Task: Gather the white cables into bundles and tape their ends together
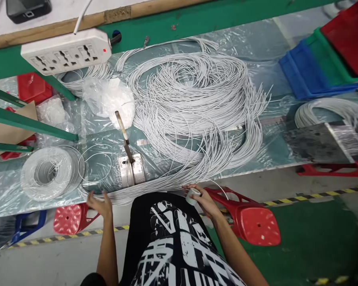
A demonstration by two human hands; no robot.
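Observation:
A long bundle of thin white wires (155,185) runs along the near edge of the table, its right part spreading into a large loose heap of coils (193,91). At the bundle's left end is my left hand (100,204), its fingers apart beside the wires; whether they touch is unclear. My right hand (207,202) grips a small pale grey roll (193,196), perhaps tape, just below the bundle. Between the hands, behind the bundle, stands a metal bracket (131,170) with an upright handle (121,125).
A wrapped wire spool (52,172) lies at left. Above it, a power strip (68,51) hangs on the green frame. Blue and green bins (313,67) and a metal block (319,143) are at right. Red stools (259,226) stand below the table edge.

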